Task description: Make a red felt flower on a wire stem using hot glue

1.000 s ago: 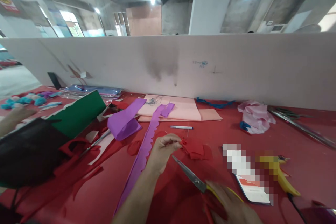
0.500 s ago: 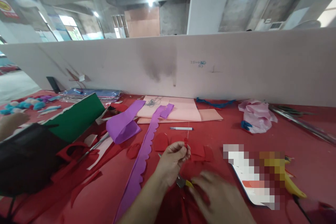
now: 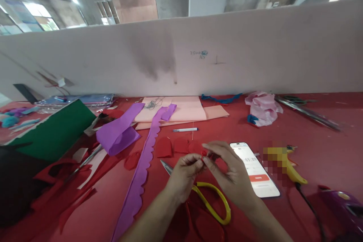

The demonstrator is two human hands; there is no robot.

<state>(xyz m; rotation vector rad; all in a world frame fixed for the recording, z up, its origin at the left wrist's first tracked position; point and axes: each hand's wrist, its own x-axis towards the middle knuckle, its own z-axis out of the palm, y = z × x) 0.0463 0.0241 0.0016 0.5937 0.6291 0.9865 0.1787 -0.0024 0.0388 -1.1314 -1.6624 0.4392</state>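
Observation:
Between the fingertips of both hands is a small red fabric piece (image 3: 203, 153), mostly hidden by the fingers. My left hand (image 3: 184, 174) pinches it from the left, and the thumb and fingers of my right hand (image 3: 231, 172) close on it from the right. Under my hands lie scissors with yellow handles (image 3: 227, 206), their blade pointing away to the left past my left wrist. Just beyond the fingers, rounded red fabric pieces (image 3: 163, 148) rest on the red table (image 3: 320, 143).
A scalloped purple strip (image 3: 143, 176) runs along my left side, near a folded purple piece (image 3: 113, 134). Ahead are a pen (image 3: 185, 130) and peach sheets (image 3: 184, 107). To the right lie a phone (image 3: 265, 189) and a yellow corded tool (image 3: 295, 174). A white partition (image 3: 113, 60) stands behind.
My right hand has risen from beside the scissors' yellow handle to the red fabric piece at my left fingertips. The view has tilted down and turned right.

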